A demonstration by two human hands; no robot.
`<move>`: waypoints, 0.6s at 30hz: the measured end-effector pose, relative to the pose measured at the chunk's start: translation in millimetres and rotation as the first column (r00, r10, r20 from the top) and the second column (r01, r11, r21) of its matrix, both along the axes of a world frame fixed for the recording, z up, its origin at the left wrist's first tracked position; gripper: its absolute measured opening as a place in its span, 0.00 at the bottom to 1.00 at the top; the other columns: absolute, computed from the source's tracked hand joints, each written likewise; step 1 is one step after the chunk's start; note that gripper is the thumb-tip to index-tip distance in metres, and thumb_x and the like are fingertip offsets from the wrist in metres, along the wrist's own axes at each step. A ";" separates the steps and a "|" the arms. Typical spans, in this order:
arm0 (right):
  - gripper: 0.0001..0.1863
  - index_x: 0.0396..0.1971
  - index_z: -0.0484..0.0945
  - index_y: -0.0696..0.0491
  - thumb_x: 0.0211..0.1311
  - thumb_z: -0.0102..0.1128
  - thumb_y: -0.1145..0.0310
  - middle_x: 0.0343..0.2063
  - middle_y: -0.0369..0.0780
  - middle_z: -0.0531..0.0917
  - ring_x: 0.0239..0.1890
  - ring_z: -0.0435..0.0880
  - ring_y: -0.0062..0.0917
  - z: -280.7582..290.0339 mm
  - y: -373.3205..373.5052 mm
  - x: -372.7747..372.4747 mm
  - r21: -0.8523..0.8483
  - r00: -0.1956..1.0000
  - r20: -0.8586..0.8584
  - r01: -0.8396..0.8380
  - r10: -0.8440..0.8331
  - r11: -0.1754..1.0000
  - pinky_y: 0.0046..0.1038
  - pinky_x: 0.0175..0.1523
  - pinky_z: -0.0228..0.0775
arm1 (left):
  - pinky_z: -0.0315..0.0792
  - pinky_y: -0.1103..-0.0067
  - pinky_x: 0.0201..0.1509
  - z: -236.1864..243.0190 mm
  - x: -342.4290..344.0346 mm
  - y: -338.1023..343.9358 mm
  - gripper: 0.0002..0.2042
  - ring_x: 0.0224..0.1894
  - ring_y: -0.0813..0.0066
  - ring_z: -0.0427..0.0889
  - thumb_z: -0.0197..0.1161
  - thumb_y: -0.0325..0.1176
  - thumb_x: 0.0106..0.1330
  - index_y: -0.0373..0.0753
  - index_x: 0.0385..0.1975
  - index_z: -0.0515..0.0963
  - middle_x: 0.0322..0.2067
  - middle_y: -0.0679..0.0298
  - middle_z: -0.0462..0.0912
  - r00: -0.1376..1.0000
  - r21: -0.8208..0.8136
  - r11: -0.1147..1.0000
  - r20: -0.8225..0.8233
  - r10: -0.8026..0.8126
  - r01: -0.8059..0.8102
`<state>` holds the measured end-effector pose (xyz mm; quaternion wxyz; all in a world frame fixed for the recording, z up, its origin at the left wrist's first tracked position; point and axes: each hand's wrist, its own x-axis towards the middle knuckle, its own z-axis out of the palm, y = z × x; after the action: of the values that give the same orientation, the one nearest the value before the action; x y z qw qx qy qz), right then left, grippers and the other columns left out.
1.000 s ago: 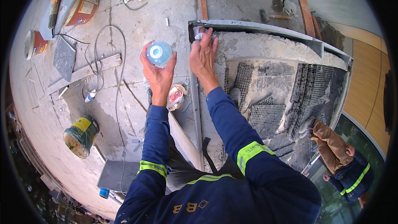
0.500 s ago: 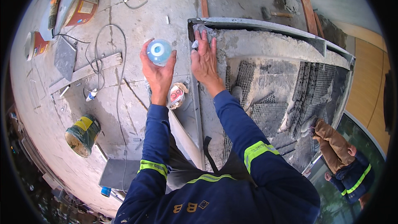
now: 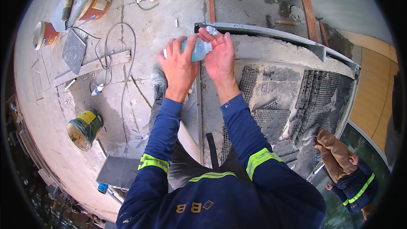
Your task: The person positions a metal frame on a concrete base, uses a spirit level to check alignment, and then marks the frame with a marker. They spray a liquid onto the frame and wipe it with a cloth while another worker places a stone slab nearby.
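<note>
Head view: left hand (image 3: 180,68) wrapped round a bottle (image 3: 199,51), fingers curled over its side. Bottle tipped sideways, neck toward the right hand (image 3: 221,61); contact there, cannot tell. Right hand spread, palm up, slightly cupped. Both near the corner of the stone edging (image 3: 271,32); pale scrap (image 3: 212,30) beside the right fingertips. Leftward on the floor (image 3: 157,21): green bucket (image 3: 90,126), cable (image 3: 134,44), plank (image 3: 91,68). Rightward: dark mesh (image 3: 271,121), then another person (image 3: 356,186).

Dusty grey floor (image 3: 146,53), seamed and stained, spreads before me to a pale wall (image 3: 339,2); tan panels (image 3: 374,89) stand beside dark greenish glass (image 3: 357,142).
</note>
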<state>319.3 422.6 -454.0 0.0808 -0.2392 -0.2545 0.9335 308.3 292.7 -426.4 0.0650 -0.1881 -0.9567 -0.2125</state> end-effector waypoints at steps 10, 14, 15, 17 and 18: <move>0.29 0.45 0.83 0.59 0.84 0.38 0.50 0.42 0.40 0.86 0.42 0.82 0.26 48.7 15.2 -1.9 0.568 0.934 0.333 -0.090 -0.129 0.818 0.29 0.53 0.74 | 0.65 0.49 0.56 63.2 9.7 64.5 0.28 0.62 0.65 0.74 0.68 0.34 0.60 0.47 0.64 0.75 0.54 0.64 0.79 0.996 -0.331 0.941 0.019 0.087 -0.075; 0.28 0.44 0.83 0.59 0.83 0.40 0.51 0.41 0.40 0.86 0.41 0.82 0.26 56.7 28.1 -1.1 0.530 0.923 0.361 -0.084 -0.135 0.844 0.30 0.51 0.75 | 0.65 0.47 0.57 74.3 11.4 81.1 0.27 0.62 0.64 0.74 0.67 0.35 0.63 0.45 0.64 0.73 0.54 0.64 0.78 0.998 -0.434 0.899 0.010 0.068 -0.057; 0.28 0.44 0.82 0.60 0.83 0.39 0.51 0.41 0.42 0.86 0.41 0.82 0.28 58.3 31.7 -0.3 0.540 0.922 0.360 -0.082 -0.142 0.837 0.31 0.51 0.75 | 0.65 0.46 0.57 75.5 10.6 83.4 0.27 0.62 0.63 0.74 0.67 0.36 0.63 0.45 0.65 0.73 0.54 0.64 0.78 0.998 -0.421 0.906 0.013 0.058 -0.047; 0.28 0.44 0.82 0.61 0.83 0.39 0.51 0.42 0.45 0.87 0.42 0.83 0.31 67.1 33.1 6.0 0.555 0.917 0.367 -0.083 -0.154 0.828 0.34 0.51 0.75 | 0.66 0.45 0.57 75.8 16.0 83.4 0.28 0.63 0.62 0.74 0.67 0.37 0.63 0.44 0.65 0.72 0.55 0.63 0.78 0.999 -0.402 0.915 0.027 0.037 -0.023; 0.28 0.45 0.82 0.61 0.83 0.38 0.52 0.42 0.47 0.87 0.42 0.84 0.34 71.0 30.9 9.5 0.647 0.924 0.351 -0.123 -0.150 0.753 0.36 0.52 0.74 | 0.66 0.44 0.57 75.7 21.2 78.5 0.28 0.62 0.61 0.74 0.67 0.36 0.63 0.44 0.65 0.72 0.54 0.63 0.78 0.994 -0.257 0.965 0.091 0.068 -0.043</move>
<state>328.8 453.5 -383.0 0.1154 -0.3739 -0.5751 0.7185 329.5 371.2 -350.7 -0.0011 -0.1572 -0.9830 -0.0949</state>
